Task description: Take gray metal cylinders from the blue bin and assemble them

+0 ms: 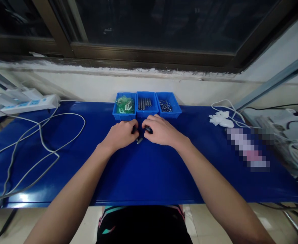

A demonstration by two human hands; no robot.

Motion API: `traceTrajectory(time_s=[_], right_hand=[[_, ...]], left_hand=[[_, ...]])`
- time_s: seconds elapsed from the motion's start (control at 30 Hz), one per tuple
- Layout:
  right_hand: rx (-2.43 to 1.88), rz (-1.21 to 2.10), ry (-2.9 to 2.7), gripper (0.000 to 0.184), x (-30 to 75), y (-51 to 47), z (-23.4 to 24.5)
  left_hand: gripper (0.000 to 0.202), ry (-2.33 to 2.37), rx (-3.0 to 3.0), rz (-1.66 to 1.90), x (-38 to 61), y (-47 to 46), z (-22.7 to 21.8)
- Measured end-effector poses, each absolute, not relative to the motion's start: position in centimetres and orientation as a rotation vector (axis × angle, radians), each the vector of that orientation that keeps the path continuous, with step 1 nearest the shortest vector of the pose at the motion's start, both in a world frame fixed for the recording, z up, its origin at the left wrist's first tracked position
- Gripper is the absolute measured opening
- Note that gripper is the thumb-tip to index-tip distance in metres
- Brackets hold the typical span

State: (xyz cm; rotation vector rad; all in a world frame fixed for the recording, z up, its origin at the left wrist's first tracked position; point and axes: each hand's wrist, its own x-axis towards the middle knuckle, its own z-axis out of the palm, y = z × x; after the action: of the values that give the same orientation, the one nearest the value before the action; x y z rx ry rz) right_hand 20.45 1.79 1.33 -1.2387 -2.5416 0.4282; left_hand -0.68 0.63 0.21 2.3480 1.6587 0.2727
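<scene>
My left hand [122,135] rests over the blue table with its fingers closed on a small dark piece [134,129], mostly hidden by the fingertips. Close beside it, my right hand [161,130] is curled around a small black rounded piece [148,129]. A short metallic piece [139,140] lies just below the left fingertips; I cannot tell whether it touches them. Behind the hands, three blue bins stand side by side. The left bin [124,117] holds a green bag and silver pieces, the middle bin [147,112] a row of dark cylinders, the right bin [173,114] small dark metal parts.
Loose white cables [40,135] loop over the left of the table [149,179], below a power strip [29,105]. Crumpled white tissue [220,118] and a blurred-out object [247,149] lie at the right. A wall and window frame [149,56] stand behind.
</scene>
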Motion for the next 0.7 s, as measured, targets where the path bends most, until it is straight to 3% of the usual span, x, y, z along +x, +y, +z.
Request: traceTrajectory(time_s=[0.3, 0.7], right_hand=[[-1.209, 0.234, -2.538, 0.027, 21.1, 1.3, -0.6], [-1.277, 0.057, -2.578, 0.026, 20.3, 1.4, -1.6]], left_hand=[[0.019, 1.656, 2.346, 0.342, -0.4, 0.9, -0.3], [0.013, 1.728, 2.273, 0.463, -0.1, 1.4, -0.9]])
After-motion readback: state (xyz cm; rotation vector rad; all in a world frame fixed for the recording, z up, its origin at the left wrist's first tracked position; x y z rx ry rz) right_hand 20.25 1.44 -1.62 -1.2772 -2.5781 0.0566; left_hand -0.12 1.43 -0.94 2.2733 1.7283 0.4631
